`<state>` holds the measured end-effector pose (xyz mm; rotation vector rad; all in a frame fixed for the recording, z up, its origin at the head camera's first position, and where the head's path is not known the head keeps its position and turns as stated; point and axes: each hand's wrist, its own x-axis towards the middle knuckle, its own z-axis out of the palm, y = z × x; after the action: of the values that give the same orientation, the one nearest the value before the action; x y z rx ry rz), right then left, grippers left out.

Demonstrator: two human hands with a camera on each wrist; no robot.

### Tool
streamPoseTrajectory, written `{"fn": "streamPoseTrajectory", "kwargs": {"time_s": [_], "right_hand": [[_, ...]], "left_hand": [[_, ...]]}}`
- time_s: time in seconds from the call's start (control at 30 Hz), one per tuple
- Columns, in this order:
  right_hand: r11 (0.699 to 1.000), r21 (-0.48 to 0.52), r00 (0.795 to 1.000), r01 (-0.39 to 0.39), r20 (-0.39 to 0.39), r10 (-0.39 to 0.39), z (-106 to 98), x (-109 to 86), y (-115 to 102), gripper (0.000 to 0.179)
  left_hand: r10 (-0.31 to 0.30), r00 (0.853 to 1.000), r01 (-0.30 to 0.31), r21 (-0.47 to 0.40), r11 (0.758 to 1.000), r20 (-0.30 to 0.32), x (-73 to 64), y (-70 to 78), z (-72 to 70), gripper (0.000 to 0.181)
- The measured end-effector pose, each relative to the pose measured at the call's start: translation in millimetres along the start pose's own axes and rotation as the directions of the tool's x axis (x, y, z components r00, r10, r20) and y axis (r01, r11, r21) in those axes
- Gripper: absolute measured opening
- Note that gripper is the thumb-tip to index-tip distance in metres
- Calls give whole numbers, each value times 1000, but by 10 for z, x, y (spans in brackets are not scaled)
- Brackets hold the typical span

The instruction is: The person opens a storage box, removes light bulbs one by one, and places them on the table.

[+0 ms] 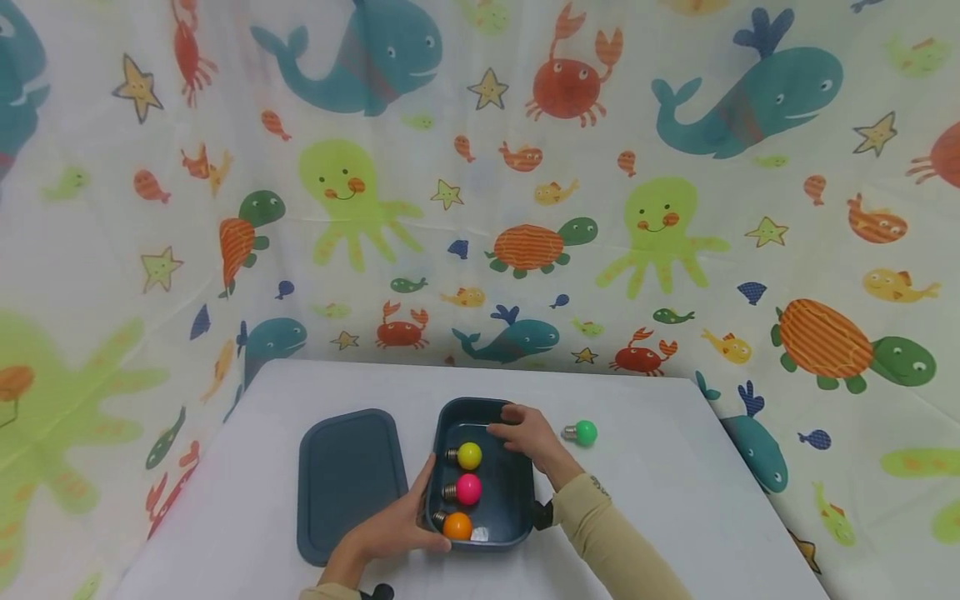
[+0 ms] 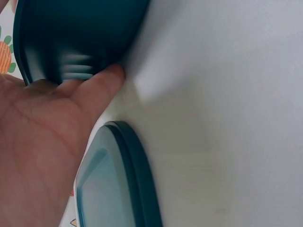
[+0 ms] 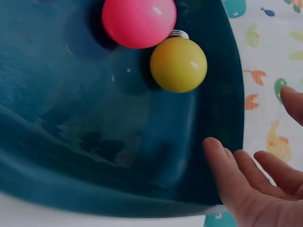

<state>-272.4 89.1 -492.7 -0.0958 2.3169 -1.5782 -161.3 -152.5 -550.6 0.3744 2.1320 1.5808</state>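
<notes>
A dark blue plastic box (image 1: 501,515) lies on the white table with a yellow bulb (image 1: 469,456), a pink bulb (image 1: 468,490) and an orange bulb (image 1: 457,526) lined up along its left side. My left hand (image 1: 401,521) rests against the box's near left corner, its extended fingers along the left wall and its thumb at the front. At the far right corner, my right hand (image 1: 531,435) reaches over the rim with spread fingers and nothing between them. In the right wrist view, one fingertip (image 3: 214,145) overlaps the box's inner wall.
A matching dark blue lid (image 1: 351,483) lies flat to the left of the box. To the right, a green bulb (image 1: 586,432) lies on the table (image 1: 637,483). Behind the table hangs a curtain (image 1: 450,317) printed with sea animals.
</notes>
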Motion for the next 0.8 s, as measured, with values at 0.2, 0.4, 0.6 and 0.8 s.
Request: {"fn": "streamPoseTrajectory", "kwargs": {"time_s": [0.2,0.4,0.6,0.8], "right_hand": [[1000,-9,1000,4,19,-4,53,19,24,64],[1000,-10,1000,-8,24,9,105,7,13,63],[998,-54,999,-32,9,33,164,-25,5,61],[996,-80,999,-35,28,37,214,-22,21,62]], "left_hand": [[8,1000,-8,3,1000,2,-2,8,-1,124],[-3,1000,3,9,1000,-5,-4,12,2,125],[-1,1000,1,5,1000,0,-10,13,2,124],[1,1000,-1,12,1000,-4,-7,-11,5,123]]}}
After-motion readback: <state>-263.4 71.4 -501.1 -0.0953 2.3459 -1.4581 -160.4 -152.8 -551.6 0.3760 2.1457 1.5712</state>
